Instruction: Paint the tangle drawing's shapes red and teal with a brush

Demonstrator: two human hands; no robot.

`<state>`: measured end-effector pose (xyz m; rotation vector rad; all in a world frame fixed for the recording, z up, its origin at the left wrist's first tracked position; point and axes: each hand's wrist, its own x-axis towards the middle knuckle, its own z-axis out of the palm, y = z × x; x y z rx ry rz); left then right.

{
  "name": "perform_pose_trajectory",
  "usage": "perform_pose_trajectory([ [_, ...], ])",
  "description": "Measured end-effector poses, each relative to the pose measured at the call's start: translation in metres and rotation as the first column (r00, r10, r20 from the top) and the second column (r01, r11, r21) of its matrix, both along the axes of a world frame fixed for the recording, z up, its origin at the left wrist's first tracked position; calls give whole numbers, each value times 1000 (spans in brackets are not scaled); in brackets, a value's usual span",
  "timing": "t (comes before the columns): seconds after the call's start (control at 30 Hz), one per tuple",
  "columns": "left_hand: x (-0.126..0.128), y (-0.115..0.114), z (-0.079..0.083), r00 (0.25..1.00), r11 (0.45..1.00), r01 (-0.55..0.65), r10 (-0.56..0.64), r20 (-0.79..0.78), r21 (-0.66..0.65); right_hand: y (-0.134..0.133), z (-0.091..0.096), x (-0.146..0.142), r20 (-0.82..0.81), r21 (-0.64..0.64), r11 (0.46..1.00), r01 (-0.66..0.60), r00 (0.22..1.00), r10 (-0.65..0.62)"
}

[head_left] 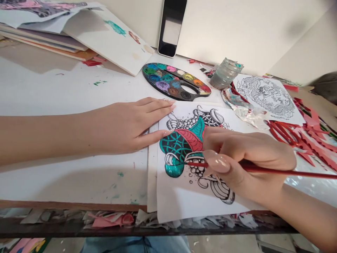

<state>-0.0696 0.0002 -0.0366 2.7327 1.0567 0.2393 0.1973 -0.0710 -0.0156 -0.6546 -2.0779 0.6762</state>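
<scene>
A sheet of paper [173, 202] with a black line drawing lies at the table's front edge, parts of it painted green and red. My right hand [244, 158] pinches a thin red paintbrush [273, 171] between thumb and fingers. Its dark tip meets the drawing beside a wet green rounded shape [174, 170] at the lower left. My left hand [147, 121] lies flat, fingers stretched out, with thumb and fingertips resting on the sheet's left part. Some of the drawing is hidden beneath my right hand.
Beyond the sheet sits an oval paint palette [164, 86]. A jar of cloudy water [226, 73] stands to its right, near a crumpled stained cloth or paper [247, 109]. Red-handled scissors [283, 133], red paper scraps [316, 140] and a printed drawing [268, 96] lie right. A phone [172, 26] leans against the wall.
</scene>
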Motion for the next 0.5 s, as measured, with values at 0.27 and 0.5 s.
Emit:
perform_pose_trajectory([
  [0.27,0,0,0,1000,1000,-9,9,2,2,1,-7,-2,38,42,999,5,999,-6],
  [0.5,0,1,-1,1000,1000,-11,11,14,-7,0,-8,-6,35,3,1000,15,999,-15],
])
